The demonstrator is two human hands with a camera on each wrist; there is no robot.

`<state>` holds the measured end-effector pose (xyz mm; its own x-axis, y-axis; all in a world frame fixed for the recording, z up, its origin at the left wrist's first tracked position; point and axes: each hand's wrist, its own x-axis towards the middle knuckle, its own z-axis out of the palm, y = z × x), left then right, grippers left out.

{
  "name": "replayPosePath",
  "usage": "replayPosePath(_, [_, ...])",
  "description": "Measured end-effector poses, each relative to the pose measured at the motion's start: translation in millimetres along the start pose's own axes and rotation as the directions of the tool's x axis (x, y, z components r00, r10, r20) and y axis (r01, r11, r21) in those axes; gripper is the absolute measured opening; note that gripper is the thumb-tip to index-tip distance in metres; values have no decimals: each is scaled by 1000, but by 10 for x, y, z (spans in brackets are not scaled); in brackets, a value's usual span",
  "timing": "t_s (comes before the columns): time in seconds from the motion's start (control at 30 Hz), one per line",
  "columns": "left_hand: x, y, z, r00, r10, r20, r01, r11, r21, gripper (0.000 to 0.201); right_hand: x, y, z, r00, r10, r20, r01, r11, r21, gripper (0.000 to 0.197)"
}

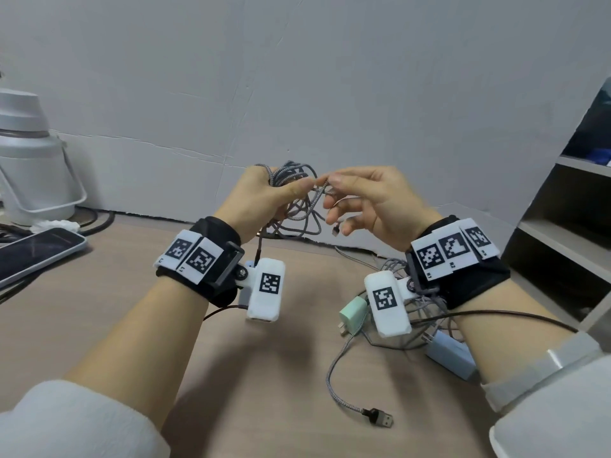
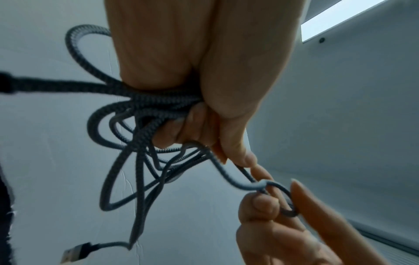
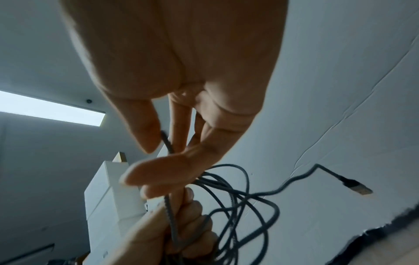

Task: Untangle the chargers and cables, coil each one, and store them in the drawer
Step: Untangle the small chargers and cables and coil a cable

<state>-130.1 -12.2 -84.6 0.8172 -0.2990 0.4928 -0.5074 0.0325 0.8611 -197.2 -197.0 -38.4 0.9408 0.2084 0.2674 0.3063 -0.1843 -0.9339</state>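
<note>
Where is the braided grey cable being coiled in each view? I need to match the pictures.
Head: braided grey cable upper centre, between both hands.
Left wrist: loops at centre-left, below the left hand.
Right wrist: loops at lower centre-right.
Shared landmark: the right hand pinching one strand.

Head view: high, looking forward and down over both forearms at the wooden desk (image 1: pixel 231 375), white wall behind; wide, mid-range, hands centre frame. Left wrist view: mounted under the left hand (image 2: pixel 204 62), looking up along the palm, very close, wall and a ceiling light (image 2: pixel 335 23) behind. Right wrist view: same setup under the right hand (image 3: pixel 181 62), close, facing up toward wall and ceiling. All three share the braided grey cable (image 1: pixel 297 206) bundle held between the hands; each wrist view also catches the opposite hand's fingers. Both wrist views share the ceiling light.
</note>
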Motion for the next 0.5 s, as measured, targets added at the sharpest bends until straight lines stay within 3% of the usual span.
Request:
replayPosePath(0.17, [26,-64,33,999,20,-32,-19,999,47,52,38,-10,-34,999,50,15,-51,998,42,43])
replayPosePath(0.3, [24,-90,59,991,43,-129,-25,991,135,37,44,7,-16,994,104,39,-103,994,-24,36])
replayPosePath(0.4, [22,-77,72,982,65,-180,-41,990,138,40,-1,-28,12,982,95,165,-88,995,-49,27])
replayPosePath(0.5, [30,-80,66,983,62,-173,-39,990,132,44,13,-29,27,995,91,29,-81,966,-245,23])
